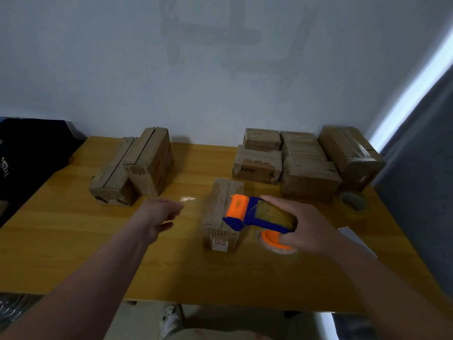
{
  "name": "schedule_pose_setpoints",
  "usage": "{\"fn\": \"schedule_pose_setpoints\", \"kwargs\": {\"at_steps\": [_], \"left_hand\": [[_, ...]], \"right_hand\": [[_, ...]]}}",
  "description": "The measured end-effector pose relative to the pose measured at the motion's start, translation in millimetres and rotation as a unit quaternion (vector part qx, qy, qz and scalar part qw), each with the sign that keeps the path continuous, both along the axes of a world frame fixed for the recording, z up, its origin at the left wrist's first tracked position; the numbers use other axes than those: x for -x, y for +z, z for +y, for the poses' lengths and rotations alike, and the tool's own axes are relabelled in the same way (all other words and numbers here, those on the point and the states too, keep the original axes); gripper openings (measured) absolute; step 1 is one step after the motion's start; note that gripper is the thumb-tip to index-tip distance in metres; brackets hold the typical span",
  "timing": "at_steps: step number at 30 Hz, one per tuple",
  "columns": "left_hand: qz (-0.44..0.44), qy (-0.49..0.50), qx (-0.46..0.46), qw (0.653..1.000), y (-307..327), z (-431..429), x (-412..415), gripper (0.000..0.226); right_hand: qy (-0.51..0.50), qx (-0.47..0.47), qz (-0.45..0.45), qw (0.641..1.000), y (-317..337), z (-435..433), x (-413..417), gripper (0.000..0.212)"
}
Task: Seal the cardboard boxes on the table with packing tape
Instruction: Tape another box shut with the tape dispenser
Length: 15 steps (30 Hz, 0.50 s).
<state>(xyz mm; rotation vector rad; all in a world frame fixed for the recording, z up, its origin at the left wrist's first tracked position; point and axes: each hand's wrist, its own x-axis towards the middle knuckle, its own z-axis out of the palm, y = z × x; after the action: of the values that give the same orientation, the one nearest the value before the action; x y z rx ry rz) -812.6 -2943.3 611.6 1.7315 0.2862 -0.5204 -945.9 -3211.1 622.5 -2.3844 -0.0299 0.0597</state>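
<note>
- Right hand point(311, 229): we note the fingers wrapped round the blue-and-orange tape dispenser point(257, 214), whose orange end is over the centre box point(219, 212).
- Left hand point(157, 217): fingers loosely curled, holding nothing, left of that box.
- The box lies mid-table point(73, 241).

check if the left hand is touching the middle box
Apart: the head view shows bare table between the left hand and the middle box.

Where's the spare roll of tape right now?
In the head view, the spare tape roll lies on the right side of the table, just in front of the big taped box at the back-right.
</note>
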Motion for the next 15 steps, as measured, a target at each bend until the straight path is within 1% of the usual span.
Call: {"fn": "schedule_pose_setpoints", "kwargs": {"at_steps": [4, 7, 15], "left_hand": [[-0.035, -0.023, -0.042, 0.998, -14.8, 0.0, 5.6, 0.018], [-0.039, -0.031, -0.059, 0.997, -28.3, -7.1, 13.9, 0.021], [-0.039, 0.005, -0.084, 0.996, -54.3, -17.9, 20.5, 0.028]], "right_hand": [[0.002, 0.072, 0.029, 0.997, -4.5, -12.9, 4.1, 0.08], [0.001, 0.12, 0.042, 0.992, -10.7, -18.4, 5.3, 0.08], [0.007, 0.181, 0.045, 0.982, -21.8, -19.1, 2.2, 0.083]]}}
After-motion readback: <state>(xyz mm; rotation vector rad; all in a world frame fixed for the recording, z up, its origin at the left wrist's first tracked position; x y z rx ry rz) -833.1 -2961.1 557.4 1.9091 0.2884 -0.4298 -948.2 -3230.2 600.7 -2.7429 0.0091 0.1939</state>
